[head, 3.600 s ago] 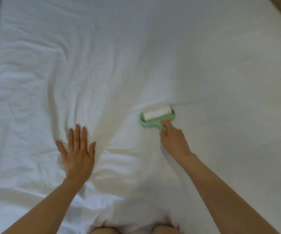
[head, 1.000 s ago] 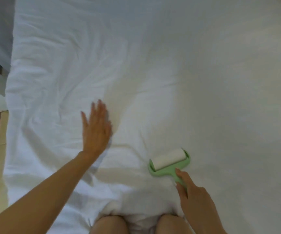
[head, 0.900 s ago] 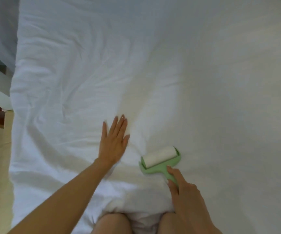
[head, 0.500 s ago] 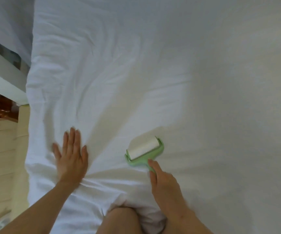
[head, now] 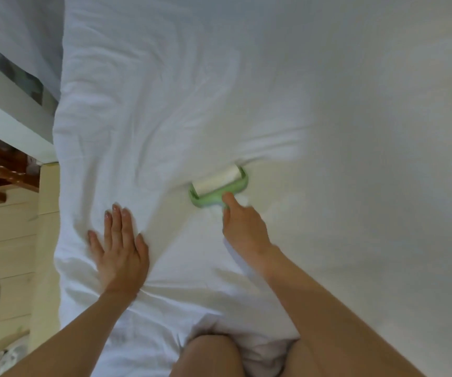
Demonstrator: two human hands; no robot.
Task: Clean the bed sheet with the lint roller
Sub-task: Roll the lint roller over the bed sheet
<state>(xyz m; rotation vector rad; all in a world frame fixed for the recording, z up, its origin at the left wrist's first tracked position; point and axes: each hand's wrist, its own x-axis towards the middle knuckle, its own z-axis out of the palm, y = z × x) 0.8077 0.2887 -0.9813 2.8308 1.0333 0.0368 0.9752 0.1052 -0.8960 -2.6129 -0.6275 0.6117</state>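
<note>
Head camera looks steeply down, close over the bed sheet [head: 328, 104].

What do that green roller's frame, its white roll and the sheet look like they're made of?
The lint roller frame: likely moulded plastic, pale green, smooth with a soft sheen and rounded edges. The white roll: probably sticky paper, matte; too blurred to be sure. The bed sheet: woven fabric, perhaps cotton, matte white, creasing in soft folds.
</note>
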